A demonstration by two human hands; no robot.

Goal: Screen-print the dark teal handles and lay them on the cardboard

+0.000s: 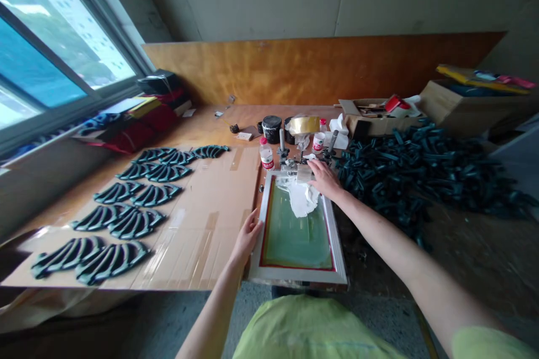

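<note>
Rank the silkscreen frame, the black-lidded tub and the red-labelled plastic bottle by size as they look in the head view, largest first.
1. The silkscreen frame
2. Unranked: the black-lidded tub and the red-labelled plastic bottle look alike in size.

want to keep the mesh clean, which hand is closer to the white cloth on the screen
Right. The right hand lies over the upper right end of the white cloth. The left hand is farther off, below and left of the cloth, at the left rail of the metal screen frame.
</note>
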